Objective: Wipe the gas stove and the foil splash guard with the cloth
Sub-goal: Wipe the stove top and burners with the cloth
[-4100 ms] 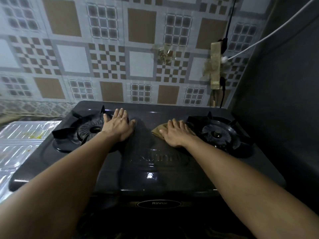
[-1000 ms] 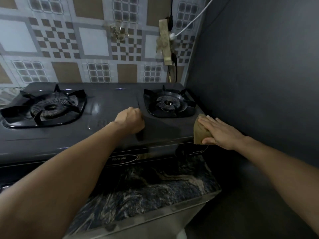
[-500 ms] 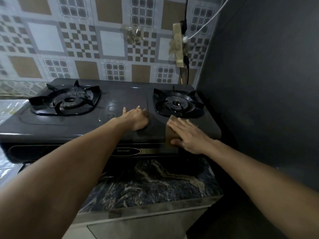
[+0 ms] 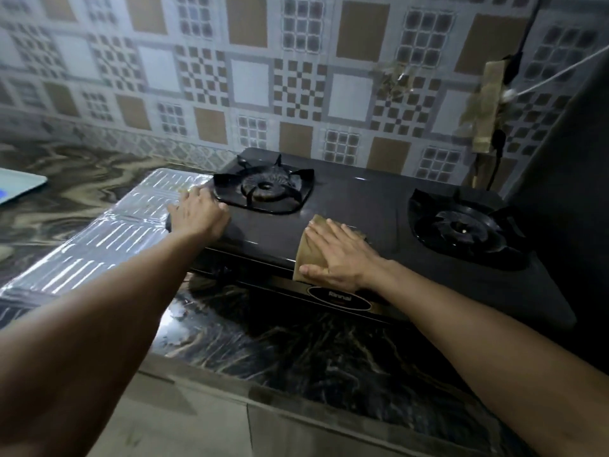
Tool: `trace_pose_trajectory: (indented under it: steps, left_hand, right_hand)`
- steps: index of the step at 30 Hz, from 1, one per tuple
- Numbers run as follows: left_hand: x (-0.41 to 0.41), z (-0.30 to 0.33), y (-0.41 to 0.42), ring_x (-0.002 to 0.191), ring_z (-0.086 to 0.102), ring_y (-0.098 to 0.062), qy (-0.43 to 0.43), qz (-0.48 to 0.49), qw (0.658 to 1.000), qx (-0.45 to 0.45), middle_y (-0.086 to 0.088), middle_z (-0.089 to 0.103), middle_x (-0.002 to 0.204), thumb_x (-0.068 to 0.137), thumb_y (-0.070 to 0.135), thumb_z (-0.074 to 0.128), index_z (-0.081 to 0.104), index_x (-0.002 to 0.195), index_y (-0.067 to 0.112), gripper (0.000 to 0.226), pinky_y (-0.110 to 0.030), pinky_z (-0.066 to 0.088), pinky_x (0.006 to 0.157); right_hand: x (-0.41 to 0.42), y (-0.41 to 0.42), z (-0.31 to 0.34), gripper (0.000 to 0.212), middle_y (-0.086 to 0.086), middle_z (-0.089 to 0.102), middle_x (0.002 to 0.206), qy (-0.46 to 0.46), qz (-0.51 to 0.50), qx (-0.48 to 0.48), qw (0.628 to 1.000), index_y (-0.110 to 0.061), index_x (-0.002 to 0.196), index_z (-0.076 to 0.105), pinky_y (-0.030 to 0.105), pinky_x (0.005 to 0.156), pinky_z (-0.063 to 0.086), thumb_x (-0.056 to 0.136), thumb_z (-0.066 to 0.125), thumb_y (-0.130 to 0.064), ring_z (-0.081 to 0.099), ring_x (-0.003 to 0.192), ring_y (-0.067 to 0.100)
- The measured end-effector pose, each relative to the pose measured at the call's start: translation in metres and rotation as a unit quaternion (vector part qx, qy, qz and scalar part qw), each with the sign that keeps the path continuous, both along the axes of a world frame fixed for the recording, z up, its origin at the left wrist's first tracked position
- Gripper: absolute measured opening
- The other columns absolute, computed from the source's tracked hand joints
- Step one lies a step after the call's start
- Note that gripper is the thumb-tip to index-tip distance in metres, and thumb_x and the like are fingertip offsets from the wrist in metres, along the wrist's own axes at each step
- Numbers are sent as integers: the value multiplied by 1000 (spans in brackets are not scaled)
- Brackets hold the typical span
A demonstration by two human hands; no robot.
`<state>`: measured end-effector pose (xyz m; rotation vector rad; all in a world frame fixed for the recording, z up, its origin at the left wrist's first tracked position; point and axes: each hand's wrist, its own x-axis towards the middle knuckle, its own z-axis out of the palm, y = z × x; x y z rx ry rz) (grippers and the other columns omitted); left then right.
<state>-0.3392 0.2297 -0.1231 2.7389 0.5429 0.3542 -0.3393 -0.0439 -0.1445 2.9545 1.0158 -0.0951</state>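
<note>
A dark two-burner gas stove [image 4: 356,206] stands on a marbled counter. My right hand [image 4: 339,255] lies flat on a brown cloth [image 4: 308,255], pressing it over the stove's front edge at the middle. My left hand [image 4: 197,214] rests palm down on the stove's front left corner, beside the left burner [image 4: 263,189]. The shiny foil splash guard [image 4: 99,239] lies flat on the counter, left of the stove and touching it. The right burner [image 4: 461,225] is uncovered.
A dark wall [image 4: 573,192] closes in right of the stove. A power strip [image 4: 487,107] with cables hangs on the patterned tile wall behind. The marbled counter [image 4: 296,351] runs in front. A pale flat object [image 4: 16,188] sits at far left.
My right hand has slid the cloth left along the stove's front edge, from the right corner to the middle. My left hand moved from the stove's middle to its left corner.
</note>
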Motion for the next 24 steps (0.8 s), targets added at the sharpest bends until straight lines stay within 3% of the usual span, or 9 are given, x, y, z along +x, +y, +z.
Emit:
trace_pose_trajectory:
  steps: [3,6,9,11,12,14,18,20,24]
  left_hand:
    - [-9,-3,37,133,35,-42,-9,119,985,-121,-30,39,140,93,42,34,42,134,-4,62,-50,28,110]
    - [-13,-8,70,128,42,-43,-49,129,949,-284,-31,40,144,94,50,25,42,136,-5,72,-49,33,106]
    - [-18,-8,87,110,56,-35,-77,100,868,-480,-17,47,141,100,49,18,32,148,10,63,-41,42,85]
    - [-25,-9,99,113,54,-34,-52,106,828,-548,-18,59,123,98,59,14,26,151,15,70,-47,34,94]
    - [-28,-11,107,118,52,-34,-35,102,820,-562,-19,62,115,96,63,13,26,151,14,75,-53,28,102]
    - [-32,-17,122,128,46,-35,2,83,808,-583,-19,64,120,92,70,11,25,150,7,86,-60,21,108]
    - [-30,-26,143,129,45,-34,3,74,800,-596,-19,57,133,90,72,12,24,150,7,90,-59,26,105]
    - [-28,-29,151,126,47,-34,-8,84,813,-576,-19,52,138,91,71,13,24,152,13,85,-54,31,98]
    - [-23,-33,154,120,48,-33,-26,90,831,-548,-22,53,135,95,66,12,27,151,15,77,-49,33,95]
  right_hand:
    - [10,51,-3,85,2,-2,163,-10,41,8,999,-19,154,3,44,122,1,91,31,-68,-4,150,25]
    - [19,101,-9,83,3,3,163,-23,69,18,997,-17,154,5,44,121,4,92,34,-64,1,149,28]
    - [28,148,-13,82,4,4,163,-25,89,17,996,-15,154,5,45,121,5,93,35,-61,2,149,29]
    - [35,181,-13,81,5,4,163,-26,101,17,994,-14,153,5,45,121,4,93,35,-60,2,149,30]
    - [37,195,-12,81,5,3,163,-22,101,17,995,-14,154,5,45,121,3,94,34,-60,1,149,31]
    - [42,221,-11,82,4,-1,163,-8,92,22,995,-15,154,2,45,121,1,94,33,-61,-2,149,30]
    - [56,262,-11,85,4,0,163,-7,93,17,995,-17,154,2,49,121,4,91,33,-65,-1,149,31]
    - [62,277,-9,83,4,9,162,-18,108,8,994,-19,153,12,51,119,9,89,38,-64,6,147,34]
    - [59,285,-4,46,-1,39,147,-83,218,10,972,-29,133,46,44,115,21,92,43,-50,28,137,27]
